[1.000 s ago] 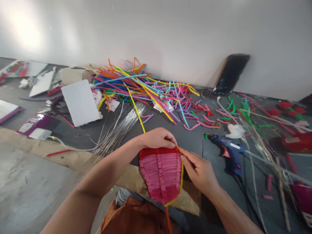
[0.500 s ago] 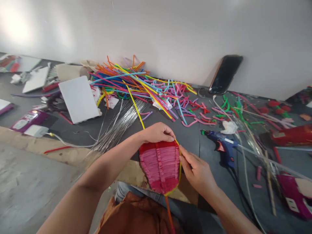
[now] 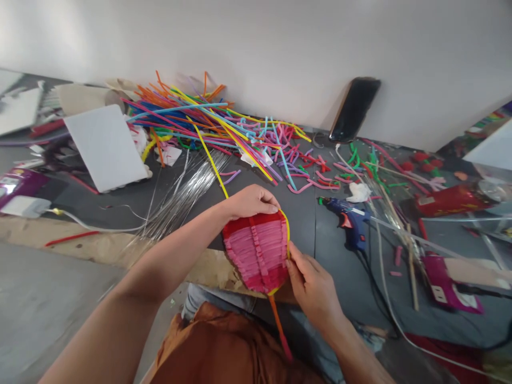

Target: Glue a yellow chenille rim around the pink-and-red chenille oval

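A petal-shaped panel (image 3: 270, 248) of pink and red pipe cleaners is between my hands, its wide red end upward. My left hand (image 3: 254, 202) grips that top end, fingers curled over it. A yellow pipe cleaner (image 3: 286, 220) curves along the panel's right edge, and yellow also shows at the lower right. My right hand (image 3: 314, 280) pinches the yellow strand against the right edge, with thumb and fingertips together. An orange stem (image 3: 276, 314) with a pinkish-red end hangs from the panel's narrow bottom. Behind my left wrist, a yellow length (image 3: 208, 157) reaches up toward the pile.
A heap of colored pipe cleaners (image 3: 192, 112) lies at the back, beside cut pieces. Thin wires (image 3: 188, 186) spread left of center near a white board (image 3: 106, 149). A blue glue gun (image 3: 350, 218) rests at right. A phone (image 3: 354, 109) leans on the wall.
My right hand has slid down the panel's right edge, leaving more of the yellow strand exposed above it. My left hand keeps its hold on top. The whole view has shifted right.
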### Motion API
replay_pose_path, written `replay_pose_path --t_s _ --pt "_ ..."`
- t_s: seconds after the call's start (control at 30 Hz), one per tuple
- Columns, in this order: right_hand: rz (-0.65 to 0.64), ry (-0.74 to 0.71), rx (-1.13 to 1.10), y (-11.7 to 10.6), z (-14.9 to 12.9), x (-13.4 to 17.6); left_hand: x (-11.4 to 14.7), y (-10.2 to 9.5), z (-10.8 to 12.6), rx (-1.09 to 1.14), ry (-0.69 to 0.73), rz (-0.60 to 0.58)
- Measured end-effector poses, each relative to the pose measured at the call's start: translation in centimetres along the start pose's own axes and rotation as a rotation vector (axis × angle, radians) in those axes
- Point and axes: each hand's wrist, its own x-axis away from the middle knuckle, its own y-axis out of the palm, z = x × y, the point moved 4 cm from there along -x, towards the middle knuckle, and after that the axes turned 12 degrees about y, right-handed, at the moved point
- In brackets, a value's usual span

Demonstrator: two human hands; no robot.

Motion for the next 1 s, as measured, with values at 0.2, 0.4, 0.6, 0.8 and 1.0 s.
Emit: replay_pose_path --t_s 0.2,0.4,0.6,0.8,1.0 --pt "0.041 0.006 -0.017 0.0 0.1 1.1 -0.1 0.1 -0.2 0.029 -0.015 0.024" --pt "0.052 0.047 -0.006 -0.3 -0.1 2.0 -0.2 0.0 -0.4 0.043 -0.011 0.042" --pt "0.079 -0.055 0.022 -0.3 -0.3 2.9 -0.5 0.2 -0.4 0.01 0.003 0.05" --pt "0.074 -0.152 0.098 -0.8 0.0 2.9 -1.1 0.7 0.1 -0.05 0.043 0.028" --pt "0.083 -0.249 0.052 -1.7 0.1 2.5 -1.3 0.9 0.4 -0.041 0.051 0.024"
